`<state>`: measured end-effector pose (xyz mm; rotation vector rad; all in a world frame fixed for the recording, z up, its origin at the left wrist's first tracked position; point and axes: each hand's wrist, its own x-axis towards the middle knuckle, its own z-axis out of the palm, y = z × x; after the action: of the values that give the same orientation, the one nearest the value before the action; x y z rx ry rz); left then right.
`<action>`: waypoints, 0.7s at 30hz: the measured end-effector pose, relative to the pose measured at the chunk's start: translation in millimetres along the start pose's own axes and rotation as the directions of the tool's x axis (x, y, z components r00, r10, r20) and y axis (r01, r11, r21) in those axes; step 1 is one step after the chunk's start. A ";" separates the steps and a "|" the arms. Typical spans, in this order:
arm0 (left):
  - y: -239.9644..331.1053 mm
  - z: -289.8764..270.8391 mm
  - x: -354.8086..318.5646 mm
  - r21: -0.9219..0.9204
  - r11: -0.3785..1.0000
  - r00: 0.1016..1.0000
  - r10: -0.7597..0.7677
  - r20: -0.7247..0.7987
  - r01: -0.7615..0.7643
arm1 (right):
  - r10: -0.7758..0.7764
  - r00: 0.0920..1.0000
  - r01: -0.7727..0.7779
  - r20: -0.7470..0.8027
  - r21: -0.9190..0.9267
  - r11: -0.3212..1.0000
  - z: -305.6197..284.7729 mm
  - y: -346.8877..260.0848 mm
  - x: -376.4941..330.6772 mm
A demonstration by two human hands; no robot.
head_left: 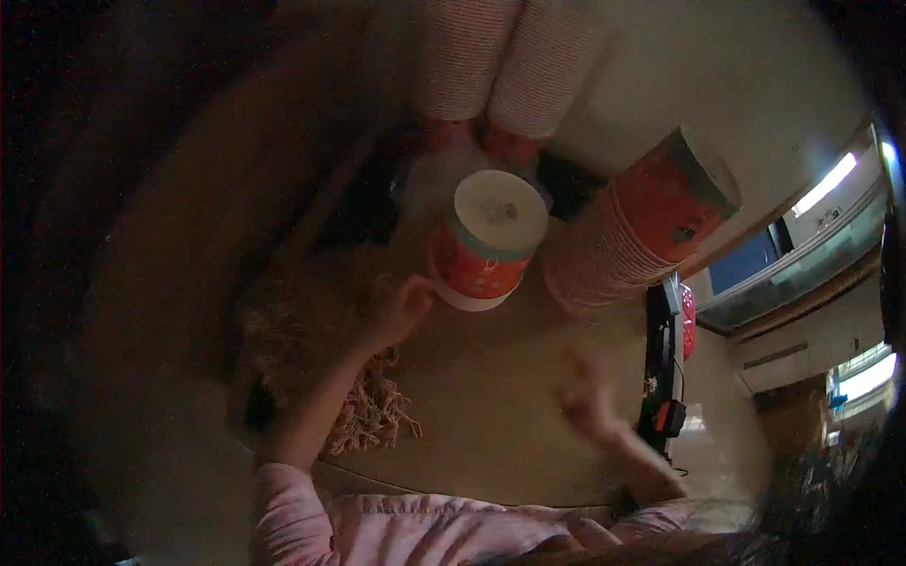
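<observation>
A red paper tub (483, 274) with a pale round end and a green band stands on the table in front of me, its pale end up. At its lower left side is my left hand (410, 300), fingers curled together with the tips at the tub's wall. What they hold, if anything, is too small to make out. My right hand (589, 404) is raised above the table to the right, apart from the tub. Motion smears its fingers. Beside my left forearm lies a tangled heap of tan cords (373, 410), part of it hidden behind the arm.
A tall leaning stack of nested red tubs (651, 222) is at the right. Two more long stacks, the left stack (467, 61) and right stack (545, 71), are at the back. A dark ledge with a red-and-black object (670, 418) borders the tan tabletop (491, 401).
</observation>
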<state>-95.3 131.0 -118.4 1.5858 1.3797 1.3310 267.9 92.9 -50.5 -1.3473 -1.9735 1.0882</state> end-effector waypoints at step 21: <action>54.2 -50.6 -7.9 0.179 0.972 0.984 -0.164 0.066 0.150 | -0.008 0.944 -0.258 -0.330 -0.752 0.607 -38.1 129.2 -60.2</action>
<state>-126.0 102.9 -56.5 1.5864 1.5721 1.0665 386.6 73.9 -135.9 -1.9686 -2.2112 -0.0623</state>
